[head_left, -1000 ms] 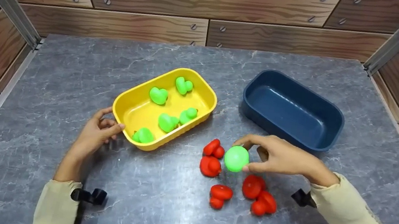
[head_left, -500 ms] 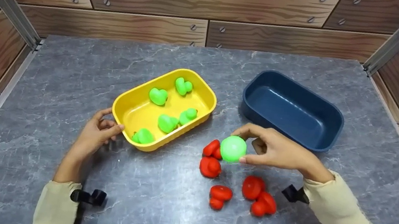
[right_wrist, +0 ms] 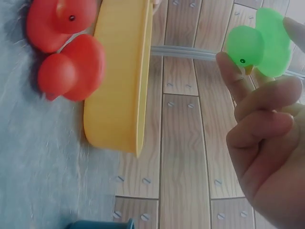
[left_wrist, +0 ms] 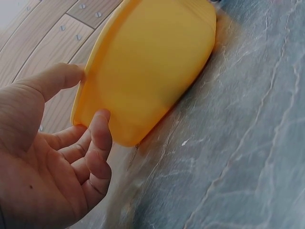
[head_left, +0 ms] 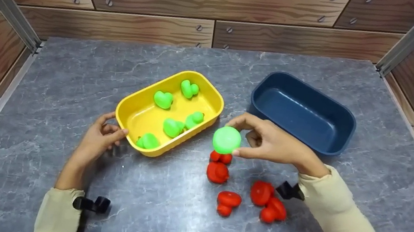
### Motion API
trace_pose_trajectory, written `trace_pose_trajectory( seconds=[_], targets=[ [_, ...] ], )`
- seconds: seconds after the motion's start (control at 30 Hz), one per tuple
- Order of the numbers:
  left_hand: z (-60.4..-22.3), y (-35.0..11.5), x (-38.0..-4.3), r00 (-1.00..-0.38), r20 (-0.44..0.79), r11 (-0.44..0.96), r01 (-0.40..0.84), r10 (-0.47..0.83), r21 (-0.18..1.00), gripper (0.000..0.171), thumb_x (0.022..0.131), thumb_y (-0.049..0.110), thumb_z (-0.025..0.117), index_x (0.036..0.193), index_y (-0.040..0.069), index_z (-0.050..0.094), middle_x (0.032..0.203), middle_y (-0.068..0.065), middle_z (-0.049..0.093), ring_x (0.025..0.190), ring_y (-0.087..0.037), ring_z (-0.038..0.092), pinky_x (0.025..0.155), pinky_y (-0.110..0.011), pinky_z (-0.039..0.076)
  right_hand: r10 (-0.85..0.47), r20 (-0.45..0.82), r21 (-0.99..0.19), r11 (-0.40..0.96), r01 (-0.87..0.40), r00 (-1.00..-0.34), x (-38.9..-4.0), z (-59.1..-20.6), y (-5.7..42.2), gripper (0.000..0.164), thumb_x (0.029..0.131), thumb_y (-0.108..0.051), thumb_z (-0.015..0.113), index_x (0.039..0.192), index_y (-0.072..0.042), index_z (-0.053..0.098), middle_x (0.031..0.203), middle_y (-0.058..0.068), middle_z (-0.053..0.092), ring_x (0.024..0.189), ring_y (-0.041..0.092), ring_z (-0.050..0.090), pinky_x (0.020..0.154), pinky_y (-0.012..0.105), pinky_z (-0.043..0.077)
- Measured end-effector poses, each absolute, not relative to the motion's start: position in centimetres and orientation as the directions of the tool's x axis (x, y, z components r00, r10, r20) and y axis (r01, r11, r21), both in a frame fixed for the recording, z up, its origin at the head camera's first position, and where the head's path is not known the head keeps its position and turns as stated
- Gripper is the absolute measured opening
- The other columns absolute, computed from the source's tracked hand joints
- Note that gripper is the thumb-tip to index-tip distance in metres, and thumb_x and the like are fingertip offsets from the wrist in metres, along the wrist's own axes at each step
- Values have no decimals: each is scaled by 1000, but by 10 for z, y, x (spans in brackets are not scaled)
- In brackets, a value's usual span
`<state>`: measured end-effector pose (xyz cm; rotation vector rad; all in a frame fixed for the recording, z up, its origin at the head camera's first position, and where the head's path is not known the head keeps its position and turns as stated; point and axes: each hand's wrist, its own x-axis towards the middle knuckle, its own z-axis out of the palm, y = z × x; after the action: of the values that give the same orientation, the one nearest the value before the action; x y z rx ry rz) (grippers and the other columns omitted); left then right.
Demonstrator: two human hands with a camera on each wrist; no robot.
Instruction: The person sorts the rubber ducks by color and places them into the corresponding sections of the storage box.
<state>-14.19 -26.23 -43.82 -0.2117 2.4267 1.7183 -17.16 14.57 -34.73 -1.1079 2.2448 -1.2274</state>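
My right hand (head_left: 276,144) pinches a green rubber duck (head_left: 226,140) between thumb and fingertips, raised above the table. The right wrist view shows this duck's head and beak (right_wrist: 245,47) plainly. Just left of it lies a yellow tub (head_left: 138,116) with several green rubber ducks (head_left: 163,99) inside. My left hand (head_left: 96,139) holds the tub's near left end, thumb and fingers spread along the rim and outer wall (left_wrist: 147,71). Below the held duck, several red rubber ducks (head_left: 218,172) lie on the table, one partly hidden by it.
A dark blue tub (head_left: 304,117) with nothing in it stands at the back right, behind the right hand. Wood-patterned walls (head_left: 215,0) enclose the grey marbled table (head_left: 161,210) at the back and both sides.
My right hand has carried the green duck left and away from me, closer to the yellow tub. The left hand and both tubs have stayed in place.
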Motion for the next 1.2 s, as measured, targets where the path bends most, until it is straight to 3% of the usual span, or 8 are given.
trace_pose_trajectory(
  seconds=[0.4,0.73,0.93,1.03,1.2],
  targets=[
    [-438,-262,-142,-978,-206,317,-202,-21,927,66,93,20,64,146,4,29,81,12,59,66,-5,54,61,-19,43,-705,47,-862,329,-385,-708,-188,-345,120,44,85,-15,73,124,-10,52,122,7,62,50,12,29,51,20,28],
    [-438,-261,-141,-976,-214,306,-212,-28,928,66,92,19,65,146,5,29,81,11,59,66,-5,54,60,-19,43,-639,32,-872,357,-334,-768,-200,-351,100,48,86,-19,73,126,-9,48,119,11,61,52,11,35,54,20,34],
    [-438,-261,-141,-976,-214,304,-213,-30,929,66,92,19,64,146,5,30,80,12,59,66,-6,54,60,-19,43,-613,1,-881,374,-291,-790,-208,-358,87,51,85,-21,72,127,-8,46,124,12,58,85,21,57,69,21,48],
    [-438,-261,-142,-977,-213,298,-211,-26,931,65,92,18,64,146,5,29,80,12,59,65,-6,54,59,-19,43,-596,-27,-892,376,-249,-803,-212,-361,80,52,85,-21,73,128,-9,46,123,13,57,91,26,59,71,23,50],
    [-438,-261,-142,-977,-213,291,-211,-23,933,66,92,16,65,146,4,29,80,12,59,64,-5,54,58,-18,42,-557,-53,-891,401,-213,-829,-220,-364,73,52,85,-22,72,127,-11,46,125,11,55,109,22,55,82,31,50]
  ],
)
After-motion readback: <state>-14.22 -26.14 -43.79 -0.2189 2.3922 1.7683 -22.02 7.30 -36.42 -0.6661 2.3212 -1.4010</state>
